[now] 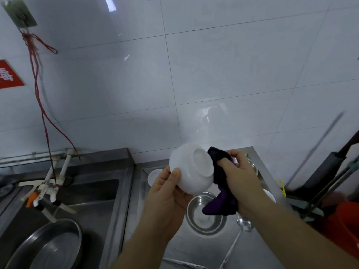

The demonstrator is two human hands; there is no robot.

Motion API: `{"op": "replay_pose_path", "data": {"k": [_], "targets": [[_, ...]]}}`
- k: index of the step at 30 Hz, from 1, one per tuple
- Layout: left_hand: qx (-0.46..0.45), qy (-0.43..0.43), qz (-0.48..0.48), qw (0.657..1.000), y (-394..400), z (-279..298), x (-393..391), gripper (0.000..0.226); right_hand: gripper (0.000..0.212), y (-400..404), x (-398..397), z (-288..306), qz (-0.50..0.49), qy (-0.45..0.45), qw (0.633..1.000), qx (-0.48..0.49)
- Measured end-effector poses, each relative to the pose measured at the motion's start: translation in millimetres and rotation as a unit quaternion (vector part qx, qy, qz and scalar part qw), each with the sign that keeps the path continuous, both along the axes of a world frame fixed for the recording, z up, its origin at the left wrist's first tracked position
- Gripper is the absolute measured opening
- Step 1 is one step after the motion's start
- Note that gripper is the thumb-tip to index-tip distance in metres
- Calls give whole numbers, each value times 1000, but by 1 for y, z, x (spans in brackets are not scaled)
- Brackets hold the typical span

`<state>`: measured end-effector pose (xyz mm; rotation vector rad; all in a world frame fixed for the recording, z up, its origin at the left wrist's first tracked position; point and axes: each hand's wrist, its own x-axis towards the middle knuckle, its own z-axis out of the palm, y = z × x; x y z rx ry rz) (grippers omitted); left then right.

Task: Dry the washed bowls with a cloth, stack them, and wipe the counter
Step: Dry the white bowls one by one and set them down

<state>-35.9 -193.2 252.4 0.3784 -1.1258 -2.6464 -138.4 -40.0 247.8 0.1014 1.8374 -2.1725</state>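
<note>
Bowl, white (pixel 191 168): held above the steel counter (pixel 174 245), tipped so its foot ring faces the camera; no mark or stamp readable on the base. Left hand (pixel 167 195) grips it from below, thumb curled over the near wall, the other fingers hidden behind the bowl. Right hand (pixel 238 171) clamps a dark purple cloth (pixel 219 183) against the bowl's right side, fingers curled round the bunched fabric, the loose end hanging down. Wall, white tile: carries a red sign (pixel 8 74) at the left edge with white characters, cut off by the frame and not legible. Sink (pixel 93 200), steel, left of the counter, holding a large steel basin (pixel 48 247) cut off at the bottom edge. Orange bucket (pixel 345 228), far right, partly out of view. Steel bowl (pixel 206 214) on the counter, partly hidden by the cloth. Small white bowl (pixel 153 176), mostly hidden behind the left hand. Ladle (pixel 243 223), its handle running off the bottom edge.
</note>
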Motion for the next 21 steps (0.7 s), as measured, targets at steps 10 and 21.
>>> {"op": "replay_pose_path", "data": {"k": [10,21], "targets": [[49,-96,132,985,5,-2,-20,24,34,-9,41,-3,63,169,979,92],[41,-176,19,983,10,-3,-8,41,36,3,37,-15,124,716,576,375]]}}
